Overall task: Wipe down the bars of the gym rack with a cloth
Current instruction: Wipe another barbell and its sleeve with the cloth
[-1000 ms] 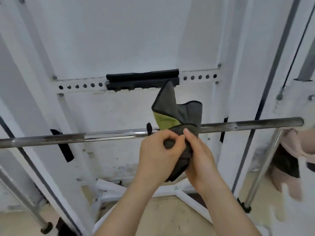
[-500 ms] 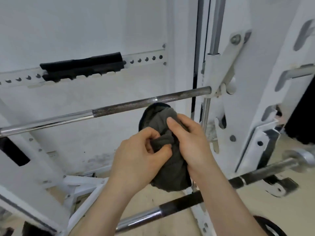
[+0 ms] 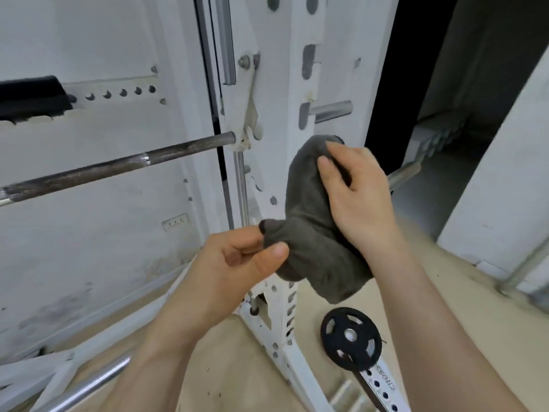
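Head view: grey cloth (image 3: 306, 203) held w/ both hands in front of white rack upright (image 3: 279, 99); L hand (image 3: 234, 263) pinches its lower corner btwn thumb & fingers; R hand (image 3: 359, 197) fingers curled over its top, gripping; horiz. bar (image 3: 118, 168) at left, apart from cloth; weight plate (image 3: 350, 337) on floor (image 3: 237, 367) below.

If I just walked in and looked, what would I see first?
First, the grey cloth in the middle, held up in front of the white rack post: the right hand grips its top and the left hand pinches a lower corner. Next, the long dark bar on the left, running across to the post, and the black weight plate on the floor below the cloth.
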